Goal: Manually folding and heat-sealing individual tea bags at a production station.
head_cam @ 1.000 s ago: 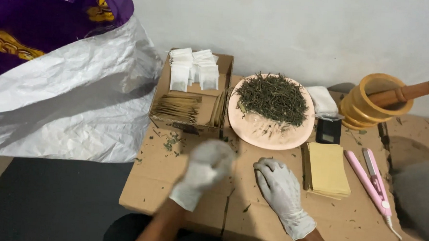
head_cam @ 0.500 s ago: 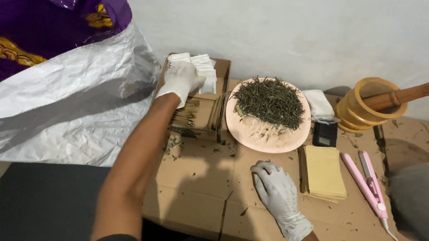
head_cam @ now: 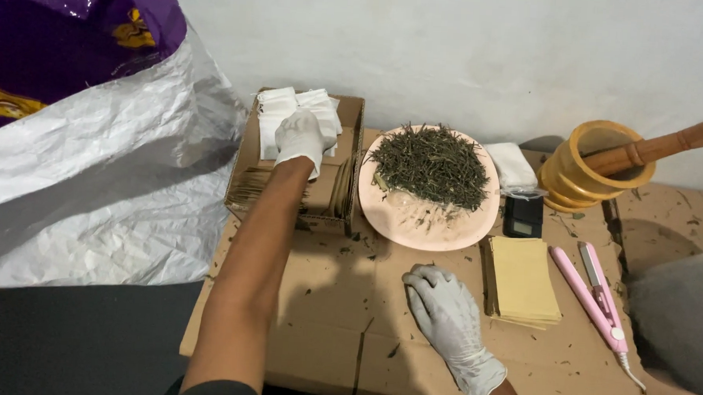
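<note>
- The left hand, gloved white, reaches to the far-left of the cardboard top and lies on the white sachets in the box; its fingers curl down over them, but whether they have pinched one cannot be told.
- The right hand, also gloved, rests palm down and loosely spread near the front edge, holding nothing.
- A silver bag with a purple lining fills the left side, just beside the box.
- The sachets stand upright in a stack at the box's back end, directly under the left fingers and well apart from the right hand, so the left is plainly nearer. Their long axis runs up and down.
- A pink plate of dried green leaves sits just right of the box, at the back middle.
- A wooden mortar with its pestle stands at the back-right corner.
- A stack of yellow envelopes lies right of the right hand.
- A pink sealing tong lies along the right edge.
- A small black scale sits between plate and mortar.
</note>
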